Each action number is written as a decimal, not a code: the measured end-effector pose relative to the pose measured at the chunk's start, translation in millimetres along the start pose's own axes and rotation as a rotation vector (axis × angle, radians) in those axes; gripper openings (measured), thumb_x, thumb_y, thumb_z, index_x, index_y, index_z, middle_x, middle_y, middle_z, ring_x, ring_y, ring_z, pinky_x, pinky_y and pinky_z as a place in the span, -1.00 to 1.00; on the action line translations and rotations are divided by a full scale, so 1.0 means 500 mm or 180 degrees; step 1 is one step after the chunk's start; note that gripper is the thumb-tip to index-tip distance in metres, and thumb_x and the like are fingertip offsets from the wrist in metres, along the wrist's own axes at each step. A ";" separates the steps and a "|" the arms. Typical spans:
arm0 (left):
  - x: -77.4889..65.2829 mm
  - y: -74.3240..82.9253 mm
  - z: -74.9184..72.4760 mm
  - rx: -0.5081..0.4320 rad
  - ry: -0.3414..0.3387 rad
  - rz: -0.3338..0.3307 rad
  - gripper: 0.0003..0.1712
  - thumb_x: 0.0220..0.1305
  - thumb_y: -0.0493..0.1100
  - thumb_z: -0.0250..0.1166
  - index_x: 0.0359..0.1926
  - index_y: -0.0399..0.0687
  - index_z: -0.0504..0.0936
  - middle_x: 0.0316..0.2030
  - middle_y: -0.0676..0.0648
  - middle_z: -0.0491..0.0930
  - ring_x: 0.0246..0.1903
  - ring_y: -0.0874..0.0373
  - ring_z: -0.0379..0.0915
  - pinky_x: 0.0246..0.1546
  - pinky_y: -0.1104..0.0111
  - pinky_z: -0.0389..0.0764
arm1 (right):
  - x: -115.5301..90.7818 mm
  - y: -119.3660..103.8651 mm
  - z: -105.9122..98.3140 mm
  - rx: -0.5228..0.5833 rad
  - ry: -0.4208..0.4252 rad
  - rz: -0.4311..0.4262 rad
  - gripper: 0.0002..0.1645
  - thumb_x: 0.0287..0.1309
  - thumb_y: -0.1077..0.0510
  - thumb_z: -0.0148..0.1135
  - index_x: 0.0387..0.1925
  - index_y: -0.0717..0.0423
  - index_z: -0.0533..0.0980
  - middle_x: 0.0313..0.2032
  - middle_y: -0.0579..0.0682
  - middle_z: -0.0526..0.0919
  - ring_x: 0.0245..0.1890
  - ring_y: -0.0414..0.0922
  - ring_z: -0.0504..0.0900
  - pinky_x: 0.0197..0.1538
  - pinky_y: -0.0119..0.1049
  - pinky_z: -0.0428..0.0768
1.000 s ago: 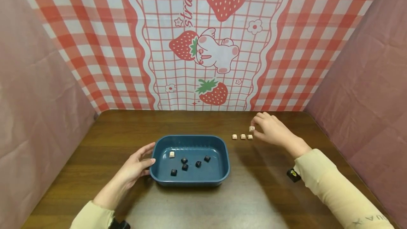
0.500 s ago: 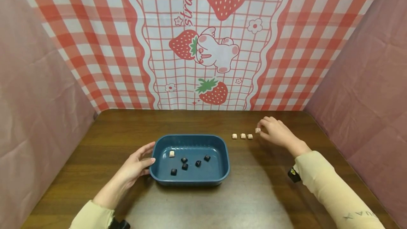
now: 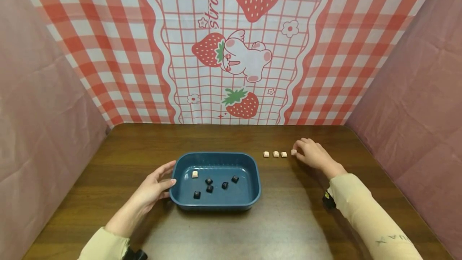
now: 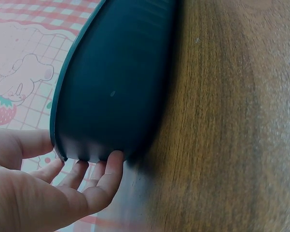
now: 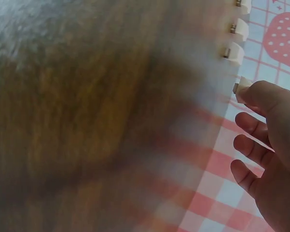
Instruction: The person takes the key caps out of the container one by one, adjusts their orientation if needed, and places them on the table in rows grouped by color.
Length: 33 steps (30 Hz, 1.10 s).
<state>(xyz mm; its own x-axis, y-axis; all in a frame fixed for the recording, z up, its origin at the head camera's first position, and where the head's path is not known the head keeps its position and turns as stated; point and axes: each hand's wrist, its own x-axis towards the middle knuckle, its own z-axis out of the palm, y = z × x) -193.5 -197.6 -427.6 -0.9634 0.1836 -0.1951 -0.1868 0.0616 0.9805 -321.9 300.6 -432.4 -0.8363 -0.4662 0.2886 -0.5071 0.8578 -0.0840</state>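
Observation:
My right hand (image 3: 313, 153) pinches a white keycap (image 5: 241, 90) between thumb and fingertips, low over the wooden table. This keycap is at the right end of a row with three other white keycaps (image 3: 276, 154), a small gap apart from them. At the left end of a blue rectangular tray (image 3: 216, 206), my left hand (image 3: 153, 187) grips with the thumb at the rim and the fingers against the outer wall. Inside the tray lie one white keycap (image 3: 195, 174) and several black keycaps (image 3: 209, 189), scattered on its floor.
The brown wooden table (image 3: 231, 236) meets a red-and-white checked strawberry cloth (image 3: 245, 103) at its back edge. Pink cloth hangs along both sides, the left cloth (image 3: 47, 111) and the right cloth (image 3: 415, 111).
My right hand has moved a little right and then down with the white keycap, to the end of the row. The left hand and the tray have stayed put.

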 end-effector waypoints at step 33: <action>0.000 -0.002 -0.002 0.0032 -0.0009 0.0018 -0.31 0.33 -0.38 0.04 0.43 -0.17 0.04 0.34 -0.37 0.09 0.03 -0.06 0.42 -0.16 0.17 0.60 | 0.006 -0.019 -0.014 0.0015 -0.0030 0.0175 -0.76 -0.01 0.14 0.36 -0.29 0.12 0.52 -0.39 0.00 0.52 -0.35 -0.02 0.49 -0.39 -0.03 0.44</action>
<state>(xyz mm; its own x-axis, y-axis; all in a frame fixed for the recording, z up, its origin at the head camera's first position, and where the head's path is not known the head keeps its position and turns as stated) -193.7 -198.6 -428.4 -0.9639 0.1866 -0.1898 -0.1796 0.0703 0.9812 -318.0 292.4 -424.1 -0.8648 -0.4205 0.2744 -0.4614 0.8811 -0.1040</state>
